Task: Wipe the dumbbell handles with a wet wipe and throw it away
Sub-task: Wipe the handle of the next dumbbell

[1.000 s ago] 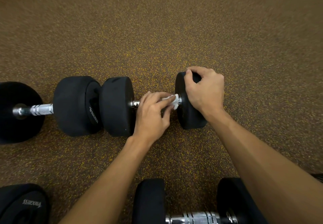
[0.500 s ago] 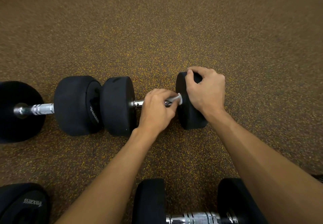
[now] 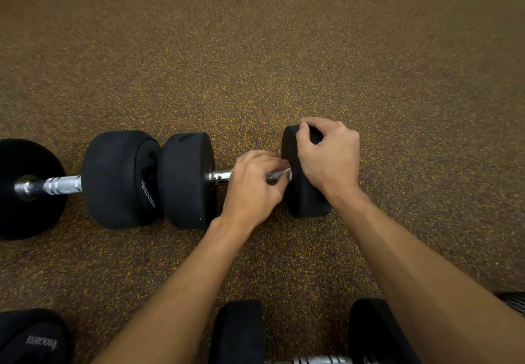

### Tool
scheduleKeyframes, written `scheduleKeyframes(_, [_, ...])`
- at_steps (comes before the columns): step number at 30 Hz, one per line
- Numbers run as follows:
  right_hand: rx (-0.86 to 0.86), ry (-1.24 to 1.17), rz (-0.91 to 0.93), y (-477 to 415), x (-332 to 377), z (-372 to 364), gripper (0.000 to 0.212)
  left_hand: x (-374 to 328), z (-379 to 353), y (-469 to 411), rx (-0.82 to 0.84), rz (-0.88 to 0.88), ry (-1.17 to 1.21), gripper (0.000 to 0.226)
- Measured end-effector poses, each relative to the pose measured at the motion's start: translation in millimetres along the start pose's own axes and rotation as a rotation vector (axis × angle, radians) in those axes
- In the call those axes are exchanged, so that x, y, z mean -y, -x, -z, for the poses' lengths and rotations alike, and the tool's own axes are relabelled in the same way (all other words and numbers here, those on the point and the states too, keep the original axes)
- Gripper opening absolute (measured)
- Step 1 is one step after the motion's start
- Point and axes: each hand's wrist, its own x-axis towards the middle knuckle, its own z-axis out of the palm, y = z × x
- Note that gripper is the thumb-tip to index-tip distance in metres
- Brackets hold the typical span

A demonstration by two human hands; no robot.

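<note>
A black dumbbell with a chrome handle lies across the speckled floor. My left hand is curled round the handle with a white wet wipe under its fingers; only a small edge of the wipe shows beside the right weight head. My right hand grips the top of that right head and steadies it.
A second dumbbell lies end to end at the left, its chrome handle bare. A third dumbbell sits at the bottom edge between my forearms. Another black weight shows at the bottom left. Bare rubber floor stretches beyond.
My left hand has closed round the handle and rolled over it, hiding most of the wipe that showed a second ago. My right hand keeps its grip on the weight head.
</note>
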Motion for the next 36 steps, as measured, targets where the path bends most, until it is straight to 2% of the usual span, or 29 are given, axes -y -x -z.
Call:
scheduleKeyframes(4, [0.005, 0.002, -0.001, -1, 0, 0, 0.036, -7, 2, -9, 0.0, 0.146, 0.014, 0.014])
scheduleKeyframes(7, [0.009, 0.0, 0.004, -1, 0, 0, 0.035, -6, 0, -7, 0.023, 0.054, 0.016, 0.009])
scheduleKeyframes(11, [0.001, 0.007, 0.01, -2, 0, 0, 0.036, 8, 1, 4, 0.064, -0.102, -0.001, 0.021])
scheduleKeyframes(27, [-0.001, -0.003, 0.001, 0, 1, 1, 0.036, 6, -9, 3, -0.05, 0.029, 0.121, 0.016])
scheduleKeyframes(29, [-0.001, 0.002, -0.004, 0, 1, 1, 0.037, 4, -10, 1, -0.031, 0.021, 0.129, 0.017])
scheduleKeyframes(33, [0.006, 0.012, -0.001, 0, 2, 0, 0.038, 16, -7, 4, 0.024, -0.107, 0.124, 0.021])
scheduleKeyframes(36, [0.004, 0.012, -0.001, -1, 0, -1, 0.039, 10, -7, 3, -0.007, -0.049, 0.122, 0.019])
